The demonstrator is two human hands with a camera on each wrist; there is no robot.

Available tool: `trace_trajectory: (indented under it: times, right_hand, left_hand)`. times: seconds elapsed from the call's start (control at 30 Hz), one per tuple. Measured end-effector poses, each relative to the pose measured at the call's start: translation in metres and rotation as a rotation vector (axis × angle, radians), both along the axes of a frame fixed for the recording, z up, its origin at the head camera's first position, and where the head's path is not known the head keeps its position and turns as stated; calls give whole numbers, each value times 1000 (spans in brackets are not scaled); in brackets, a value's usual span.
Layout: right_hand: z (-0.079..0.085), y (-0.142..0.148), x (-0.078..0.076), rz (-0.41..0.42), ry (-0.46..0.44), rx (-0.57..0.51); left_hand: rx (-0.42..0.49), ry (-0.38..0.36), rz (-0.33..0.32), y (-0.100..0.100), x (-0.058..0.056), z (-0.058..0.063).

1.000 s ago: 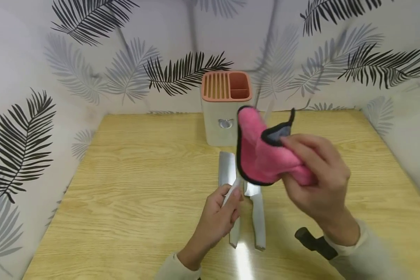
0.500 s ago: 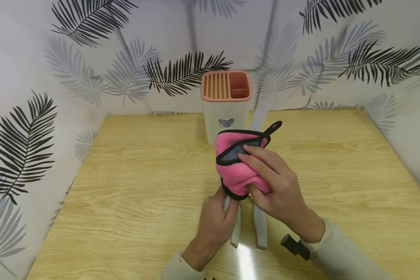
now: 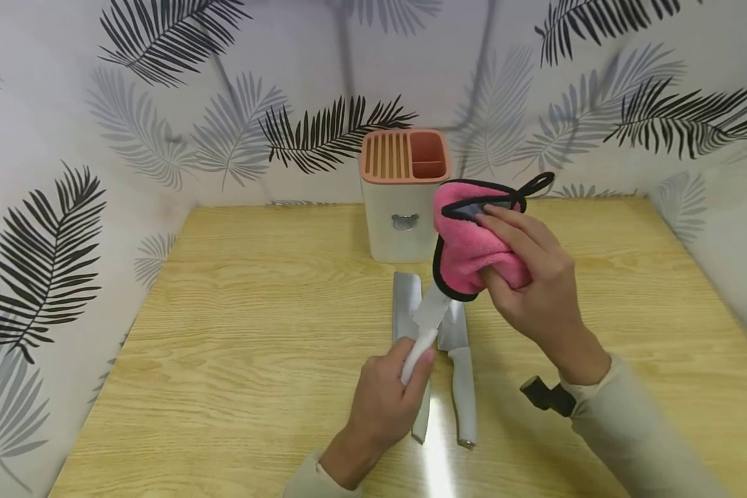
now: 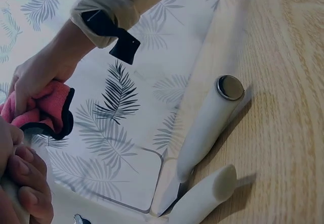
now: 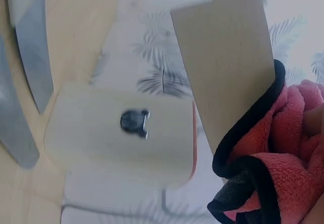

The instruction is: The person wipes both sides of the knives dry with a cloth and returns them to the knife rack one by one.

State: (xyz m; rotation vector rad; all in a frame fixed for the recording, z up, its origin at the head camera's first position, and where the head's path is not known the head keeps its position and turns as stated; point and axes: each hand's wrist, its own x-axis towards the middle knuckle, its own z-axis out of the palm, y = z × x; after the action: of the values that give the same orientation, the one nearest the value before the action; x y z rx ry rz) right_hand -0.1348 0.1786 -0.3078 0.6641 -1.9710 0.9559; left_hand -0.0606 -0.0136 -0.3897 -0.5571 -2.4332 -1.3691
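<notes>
My left hand [image 3: 386, 398] grips the white handle of a knife [image 3: 428, 325], which is raised and tilted with its blade pointing up and away. A pink cloth [image 3: 476, 242] with black edging and a hanging loop is bunched in my right hand [image 3: 538, 290]. The cloth wraps the blade's far part, hiding it in the head view; the right wrist view shows the broad blade [image 5: 223, 57] running into the cloth. Beneath, on the table, lie a cleaver [image 3: 406, 304] and a second white-handled knife [image 3: 463, 387], side by side. My left forearm and hand partly cover the cleaver's handle.
A cream knife block [image 3: 398, 235] with an orange slotted top [image 3: 386, 155] and a bear badge stands at the table's back, against the leaf-patterned wall covering. The wooden table [image 3: 255, 332] extends to both sides. A black wrist strap piece [image 3: 548, 396] sticks out from my right sleeve.
The cloth first came down from the right onto the blade near the handle. It has since slid up and right along the blade, baring the part near the handle. My left hand stays nearly in place.
</notes>
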Motion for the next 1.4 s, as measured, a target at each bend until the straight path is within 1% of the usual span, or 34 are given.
trace_trajectory:
  times: [0.07, 0.13, 0.23, 0.33, 0.4, 0.43, 0.5, 0.57, 0.6, 0.63, 0.67, 0.7, 0.73, 0.77, 0.83, 0.87, 0.9, 0.93, 1.0, 1.03, 1.1, 1.17, 1.23, 1.3, 1.4]
  right_hand:
    - [2, 6, -6, -20, -3, -15]
    - [5, 11, -12, -41, 18, -45]
    - [9, 15, -22, -87, 100, -118]
    - [18, 20, -28, -176, 203, -229]
    - [28, 25, -30, -252, 274, -319]
    - [34, 27, -31, -284, 309, -367]
    - [47, 33, -27, -343, 361, -454]
    - [59, 35, -21, -373, 405, -510]
    - [64, 34, -16, -374, 423, -530]
    - [69, 31, -11, -373, 440, -541]
    - [72, 27, -6, -358, 451, -548]
    - [74, 22, -2, -331, 466, -544]
    - [73, 16, 3, -306, 478, -536]
    - [71, 10, 8, -272, 490, -523]
    - [65, -2, 16, -200, 492, -457]
    - [60, -8, 21, -162, 482, -411]
    - [55, -12, 25, -127, 466, -350]
    - [50, -16, 29, -96, 441, -281]
    - [40, -23, 36, -35, 365, -123]
    - [34, -26, 39, -13, 319, -37]
    - [22, -31, 44, 11, 224, 114]
    - [9, -37, 48, 8, 168, 219]
    - [-4, -42, 49, -9, 158, 270]
    - [-14, -46, 47, -28, 167, 267]
    - [-21, -46, 38, -43, 164, 240]
  left_hand:
    - [3, -11, -9, 0, 1, 0]
    - [11, -25, -20, 0, 2, 0]
    - [58, -68, -74, -1, 2, 1]
    - [123, -143, -148, -3, 3, 2]
    - [172, -213, -221, -5, 4, 3]
    - [210, -264, -272, -6, 3, 4]
    - [304, -386, -400, -8, 3, 5]
    - [426, -507, -542, -8, 1, 5]
    - [493, -572, -604, -8, 1, 5]
    - [550, -620, -654, -7, 0, 5]
    - [602, -649, -698, -7, 0, 4]
    - [642, -669, -728, -6, -1, 4]
    - [664, -684, -738, -5, -1, 3]
    - [668, -692, -737, -4, -1, 3]
    - [610, -676, -685, -2, -1, 3]
    - [564, -660, -648, 0, -1, 3]
    - [496, -643, -593, 2, 0, 3]
    - [421, -612, -533, 5, 0, 4]
    - [267, -509, -406, 9, 1, 6]
    - [203, -461, -344, 11, 1, 7]
    - [88, -343, -230, 13, 0, 9]
    - [-1, -238, -145, 14, -1, 11]
    - [-55, -175, -87, 15, -1, 11]
    - [-109, -103, -40, 15, 0, 9]
    - [-160, -39, 15, 16, 3, 6]
